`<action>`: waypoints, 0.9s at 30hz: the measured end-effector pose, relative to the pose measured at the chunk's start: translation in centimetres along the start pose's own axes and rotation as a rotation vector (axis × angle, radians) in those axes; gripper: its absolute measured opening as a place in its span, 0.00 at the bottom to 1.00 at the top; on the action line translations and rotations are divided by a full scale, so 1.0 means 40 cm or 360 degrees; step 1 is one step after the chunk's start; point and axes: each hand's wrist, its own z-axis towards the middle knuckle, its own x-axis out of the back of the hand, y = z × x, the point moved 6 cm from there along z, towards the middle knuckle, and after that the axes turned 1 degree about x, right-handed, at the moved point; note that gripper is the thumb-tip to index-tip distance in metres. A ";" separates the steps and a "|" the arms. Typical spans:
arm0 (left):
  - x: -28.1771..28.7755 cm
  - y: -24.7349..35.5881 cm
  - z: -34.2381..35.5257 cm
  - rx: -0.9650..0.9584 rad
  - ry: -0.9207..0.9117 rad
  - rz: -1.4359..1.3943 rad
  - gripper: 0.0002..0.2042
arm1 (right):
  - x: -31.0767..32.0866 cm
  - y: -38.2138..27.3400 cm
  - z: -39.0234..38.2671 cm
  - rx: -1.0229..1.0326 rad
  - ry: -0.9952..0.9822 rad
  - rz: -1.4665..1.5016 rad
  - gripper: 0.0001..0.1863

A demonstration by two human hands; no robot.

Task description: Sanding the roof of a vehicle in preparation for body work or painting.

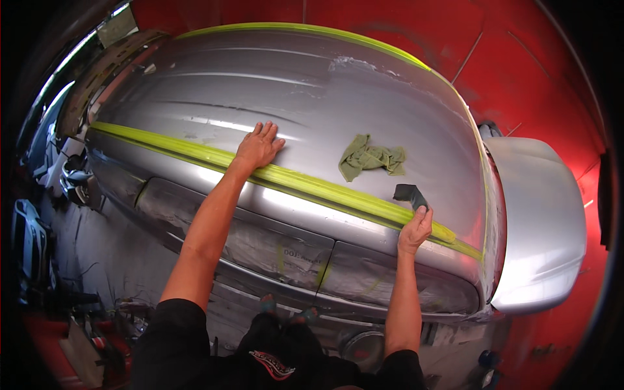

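My left hand rests flat on the silver car roof, fingers stretched out, just past a yellow-green masking tape strip. In my right hand is a dark, bent piece of sandpaper, pinched by its lower end near the right part of the tape. Its upper end curls over the roof. A crumpled olive-green cloth lies on the roof between the two hands, nearer the right one and touched by neither.
Masking film covers the side windows below the tape. Another tape line follows the roof's far edge. A separate silver panel stands at the right by a red wall. Loose parts crowd the left. A round container sits near my feet.
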 end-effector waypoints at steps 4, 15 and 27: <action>-0.043 0.156 0.011 -0.0207 0.0061 -0.0066 0.34 | 0.001 -0.009 0.004 -0.0050 -0.0016 0.0048 0.21; -0.003 0.468 -0.032 -0.0706 0.0131 -0.0169 0.28 | 0.007 -0.023 0.005 -0.0062 0.0011 0.0069 0.20; 0.099 0.627 -0.145 -0.0603 0.0075 -0.1550 0.38 | 0.026 -0.020 0.017 -0.0325 -0.0048 0.0086 0.21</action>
